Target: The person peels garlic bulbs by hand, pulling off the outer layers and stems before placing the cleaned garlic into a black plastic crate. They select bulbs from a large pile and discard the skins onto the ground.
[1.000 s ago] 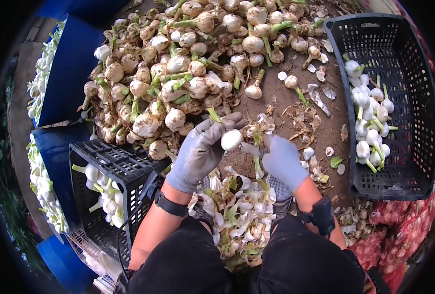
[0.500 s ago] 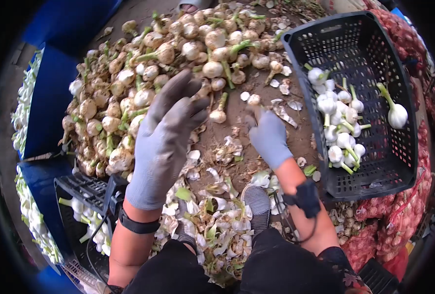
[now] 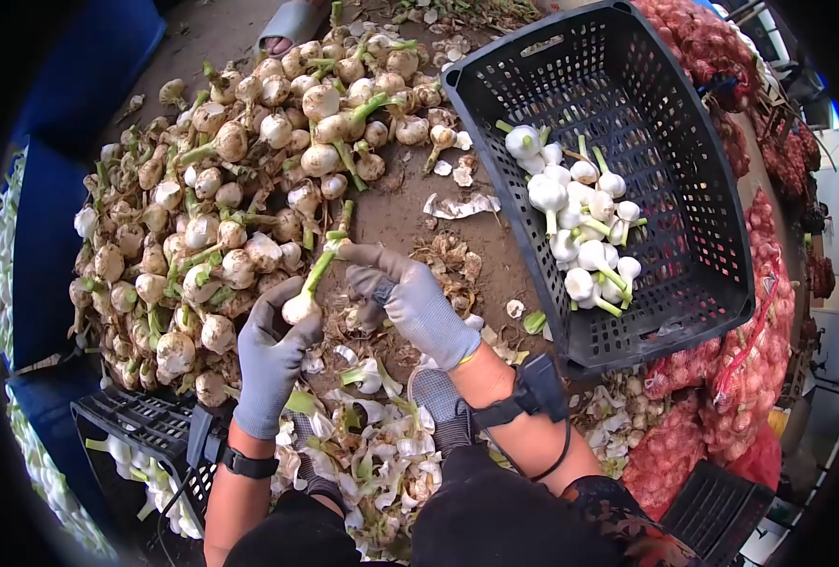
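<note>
My left hand (image 3: pixel 279 350), in a grey-and-white work glove, grips a garlic bulb (image 3: pixel 301 308) from below between thumb and fingers. The bulb is pale and clean-looking, with its green stem (image 3: pixel 319 271) slanting up to the right. At the top of that stem, the fingertips of my gloved right hand (image 3: pixel 417 304) are closed on the leafy end. Its other fingers are curled, and whether they hold anything else is hidden. Behind both hands lies a large heap of soil-stained garlic (image 3: pixel 202 231). White garlic bulbs (image 3: pixel 585 208) lie in a black plastic crate (image 3: pixel 693 236) at the right.
Peeled skins (image 3: pixel 391 482) cover the ground around my shoes. Red mesh sacks (image 3: pixel 750 350) stand beyond the crate. At lower left is another black crate (image 3: pixel 136 416) holding white garlic, beside blue panels (image 3: pixel 60 255). Someone's foot in a grey slipper (image 3: pixel 292 24) shows behind the heap.
My hands have come together on a garlic bulb; before, the left was raised and open, the right low over the ground. The lone bulb at the crate's right is gone from there. The view has shifted.
</note>
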`<state>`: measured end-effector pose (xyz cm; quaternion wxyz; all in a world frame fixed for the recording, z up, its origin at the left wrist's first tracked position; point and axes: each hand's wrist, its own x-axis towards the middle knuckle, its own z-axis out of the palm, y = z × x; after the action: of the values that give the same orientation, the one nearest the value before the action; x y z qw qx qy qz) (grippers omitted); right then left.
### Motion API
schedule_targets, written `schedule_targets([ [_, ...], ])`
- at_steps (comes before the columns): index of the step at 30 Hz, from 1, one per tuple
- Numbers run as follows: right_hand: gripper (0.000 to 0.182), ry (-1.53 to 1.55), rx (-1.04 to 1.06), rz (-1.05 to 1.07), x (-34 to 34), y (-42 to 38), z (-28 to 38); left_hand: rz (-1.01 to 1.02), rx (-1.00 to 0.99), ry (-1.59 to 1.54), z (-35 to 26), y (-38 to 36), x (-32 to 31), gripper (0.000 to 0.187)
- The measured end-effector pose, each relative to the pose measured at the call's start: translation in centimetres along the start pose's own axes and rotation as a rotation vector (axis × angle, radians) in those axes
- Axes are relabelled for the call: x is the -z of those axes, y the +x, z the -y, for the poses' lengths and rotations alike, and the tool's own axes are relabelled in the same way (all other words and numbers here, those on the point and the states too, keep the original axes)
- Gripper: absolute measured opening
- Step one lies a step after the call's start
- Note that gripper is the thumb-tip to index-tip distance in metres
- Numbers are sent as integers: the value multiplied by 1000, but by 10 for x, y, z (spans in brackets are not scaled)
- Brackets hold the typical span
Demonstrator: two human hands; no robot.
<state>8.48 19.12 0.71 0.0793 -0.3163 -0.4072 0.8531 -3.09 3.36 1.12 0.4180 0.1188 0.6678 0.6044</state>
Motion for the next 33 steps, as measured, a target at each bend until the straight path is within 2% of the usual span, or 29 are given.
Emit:
schedule_targets([
  [2, 25, -31, -22, 44, -5, -7, -4, 100, -118, -56, 2, -8, -7, 47],
  [4, 23, -477, 13, -7, -20, -8, -16, 89, -104, 143, 11, -12, -4, 45],
  [6, 33, -414, -10, -4, -20, -5, -29, 39, -127, 264, 14, -11, 4, 43],
  [8, 34, -454, 12, 10, -24, -9, -37, 19, -224, 463, 12, -15, 8, 42],
  [9, 33, -499, 51, 28, -24, -11, -42, -1, -188, 381, 20, -18, 16, 41],
  [11, 31, -397, -196, -12, -23, -21, -29, 23, -272, 411, 13, -19, 8, 40],
  [13, 32, -373, -206, 58, -26, -28, -20, 36, -219, 369, 10, -19, 10, 41],
  [15, 34, -197, -155, 122, -31, -36, -18, 5, -143, 240, 13, -17, 16, 42],
  [16, 31, -175, -75, 72, -35, -34, -20, 7, -245, 303, 14, -17, 16, 44],
  [17, 31, -173, -77, 73, -34, -32, -23, 6, -242, 305, 14, -19, 17, 44],
  [19, 25, -318, -45, 2, -25, -26, -34, 33, -383, 559, 9, -19, 14, 46],
  [21, 20, -271, -103, -34, -21, -26, -36, 55, -422, 597, 11, -19, 13, 47],
  [23, 17, -402, -242, -88, -24, -29, -29, 141, 27, 147, 12, -21, 17, 45],
  [24, 17, -399, -244, -86, -21, -28, -33, 210, 60, -26, 15, -22, 21, 38],
  [25, 17, -484, -127, -79, -15, -28, -41, 207, 63, -25, 19, -24, 20, 38],
  [26, 18, -568, -8, -73, -10, -28, -47, 231, 143, -289, 25, -24, 15, 40],
  [27, 18, -568, -9, -72, -7, -28, -52, 254, 224, -554, 30, -24, 13, 44],
  [28, 22, -713, 163, -91, -4, -28, -55, 351, 232, -518, 33, -25, 17, 59],
  [29, 26, -857, 339, -108, -2, -29, -57, 348, 232, -520, 35, -26, 16, 59],
  [33, 32, -984, 448, -14, -12, -36, -32, 306, 232, -563, 21, -27, 8, 67],
])
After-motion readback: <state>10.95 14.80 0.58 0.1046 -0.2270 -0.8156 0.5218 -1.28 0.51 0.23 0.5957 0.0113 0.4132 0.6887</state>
